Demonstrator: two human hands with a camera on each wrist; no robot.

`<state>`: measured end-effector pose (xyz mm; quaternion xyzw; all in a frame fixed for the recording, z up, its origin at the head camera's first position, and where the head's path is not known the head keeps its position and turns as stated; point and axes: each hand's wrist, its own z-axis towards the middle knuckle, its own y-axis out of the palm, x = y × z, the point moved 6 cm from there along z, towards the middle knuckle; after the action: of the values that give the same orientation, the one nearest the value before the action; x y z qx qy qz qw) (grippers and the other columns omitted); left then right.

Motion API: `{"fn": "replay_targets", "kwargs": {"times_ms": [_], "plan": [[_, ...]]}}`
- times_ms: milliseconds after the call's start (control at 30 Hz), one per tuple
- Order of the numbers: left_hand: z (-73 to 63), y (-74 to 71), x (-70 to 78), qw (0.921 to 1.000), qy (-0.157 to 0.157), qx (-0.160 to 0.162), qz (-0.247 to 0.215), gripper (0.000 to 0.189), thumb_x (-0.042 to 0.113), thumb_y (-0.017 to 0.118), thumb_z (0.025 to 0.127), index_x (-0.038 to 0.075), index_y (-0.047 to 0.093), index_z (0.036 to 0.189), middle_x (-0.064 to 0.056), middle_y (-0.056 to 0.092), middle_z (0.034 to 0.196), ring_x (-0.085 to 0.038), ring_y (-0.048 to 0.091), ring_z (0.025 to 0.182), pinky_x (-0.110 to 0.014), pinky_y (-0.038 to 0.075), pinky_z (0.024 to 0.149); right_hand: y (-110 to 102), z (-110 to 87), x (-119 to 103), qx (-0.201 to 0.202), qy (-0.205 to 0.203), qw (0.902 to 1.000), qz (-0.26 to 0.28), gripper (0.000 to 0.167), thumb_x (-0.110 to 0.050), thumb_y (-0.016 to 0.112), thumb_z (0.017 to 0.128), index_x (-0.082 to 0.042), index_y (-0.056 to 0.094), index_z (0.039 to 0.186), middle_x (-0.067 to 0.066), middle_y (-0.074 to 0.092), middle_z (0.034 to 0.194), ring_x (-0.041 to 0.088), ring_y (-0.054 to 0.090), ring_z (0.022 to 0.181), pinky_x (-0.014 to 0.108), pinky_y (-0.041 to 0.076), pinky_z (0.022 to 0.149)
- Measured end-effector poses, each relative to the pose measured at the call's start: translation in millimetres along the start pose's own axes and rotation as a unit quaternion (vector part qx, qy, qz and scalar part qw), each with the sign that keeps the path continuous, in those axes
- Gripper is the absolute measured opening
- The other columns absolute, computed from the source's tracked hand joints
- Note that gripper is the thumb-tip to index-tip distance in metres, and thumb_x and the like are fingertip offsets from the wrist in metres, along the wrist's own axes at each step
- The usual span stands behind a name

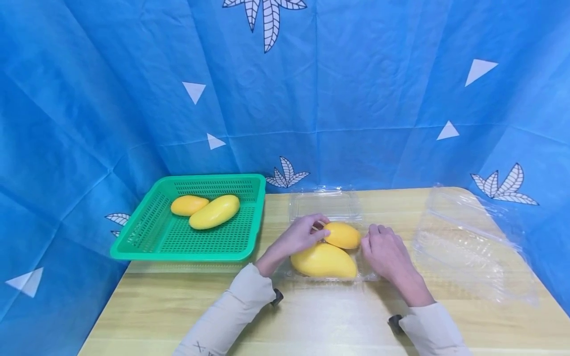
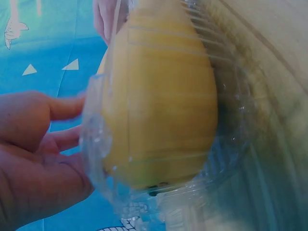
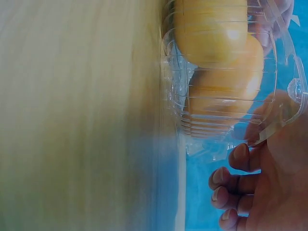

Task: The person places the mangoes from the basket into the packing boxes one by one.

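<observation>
Two yellow mangoes lie in a clear plastic clamshell box (image 3: 211, 139) on the table, its lid (image 1: 325, 205) folded open toward the back. The larger mango (image 1: 323, 261) is in front and the smaller mango (image 1: 342, 235) behind it. My left hand (image 1: 304, 234) holds the left end of the smaller mango between thumb and fingers; in the left wrist view the box wall and the larger mango (image 2: 163, 101) hide the fingertips. At the box's right side, my right hand (image 1: 387, 253) pinches the rim between thumb and index finger, the other fingers curled, as the right wrist view shows.
To the left stands a green plastic basket (image 1: 249, 253) with two more mangoes (image 1: 214, 212) in it. Other clear plastic boxes (image 1: 463, 247) lie at the right of the wooden table (image 1: 338, 321). A blue patterned cloth (image 1: 365, 99) hangs behind and at the sides.
</observation>
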<state>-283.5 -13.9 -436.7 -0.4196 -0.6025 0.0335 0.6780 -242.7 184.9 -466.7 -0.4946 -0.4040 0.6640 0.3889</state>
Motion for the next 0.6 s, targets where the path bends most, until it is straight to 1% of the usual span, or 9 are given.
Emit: {"fn": "replay_targets", "kwargs": {"times_ms": [100,167,300,433,500,600], "plan": [[0.2,0.3,-0.2,0.9997,-0.012,-0.005,0.02,0.041,0.021,0.072,0.098,0.003,0.063,0.133,-0.013,0.071,0.118,-0.025,0.069,0.106,-0.032,0.057,0.091,0.5,0.0,-0.1,0.003,-0.002,1.0,0.0,0.022,-0.015,0.043,0.103,-0.009,0.046,0.082,0.007,0.043,0.075,0.027,0.044,0.071,0.038,0.041,0.062],[1.5,1.0,0.0,0.9993,-0.017,-0.004,0.034,0.041,0.022,0.073,0.097,0.002,0.063,0.132,-0.013,0.071,0.117,-0.025,0.069,0.107,-0.032,0.057,0.091,0.9,-0.6,0.8,0.003,-0.001,1.0,0.001,0.022,-0.015,0.043,0.103,-0.009,0.047,0.082,0.007,0.044,0.076,0.027,0.044,0.071,0.039,0.041,0.062],[3.5,1.2,-0.5,0.9979,-0.028,-0.003,0.058,0.037,0.022,0.067,0.101,0.001,0.065,0.132,-0.009,0.072,0.109,-0.02,0.068,0.1,-0.029,0.057,0.086,0.9,-1.0,1.3,0.006,-0.002,1.0,0.002,0.022,-0.015,0.043,0.103,-0.008,0.047,0.082,0.007,0.044,0.075,0.027,0.044,0.071,0.038,0.041,0.061],[4.7,1.2,-2.4,0.9956,-0.034,-0.006,0.087,0.038,0.025,0.062,0.104,0.001,0.065,0.133,-0.006,0.072,0.106,-0.015,0.064,0.091,-0.026,0.055,0.08,0.3,-1.0,1.3,0.005,-0.002,1.0,0.004,0.022,-0.015,0.043,0.103,-0.009,0.047,0.082,0.006,0.044,0.075,0.027,0.044,0.071,0.039,0.041,0.062],[4.9,1.1,-3.9,0.9951,-0.036,-0.007,0.092,0.038,0.025,0.061,0.105,0.001,0.064,0.134,-0.007,0.071,0.107,-0.015,0.064,0.091,-0.027,0.055,0.081,0.0,-0.8,1.1,0.004,-0.002,1.0,0.004,0.022,-0.015,0.043,0.103,-0.009,0.047,0.082,0.007,0.044,0.075,0.027,0.044,0.071,0.039,0.041,0.062],[4.3,1.0,-7.7,0.9952,-0.044,-0.009,0.087,0.04,0.027,0.059,0.106,0.001,0.063,0.135,-0.01,0.072,0.112,-0.019,0.067,0.098,-0.03,0.056,0.085,0.3,-0.3,0.7,0.001,-0.002,1.0,0.005,0.022,-0.015,0.043,0.103,-0.008,0.048,0.083,0.007,0.045,0.076,0.027,0.045,0.072,0.039,0.042,0.063]]}}
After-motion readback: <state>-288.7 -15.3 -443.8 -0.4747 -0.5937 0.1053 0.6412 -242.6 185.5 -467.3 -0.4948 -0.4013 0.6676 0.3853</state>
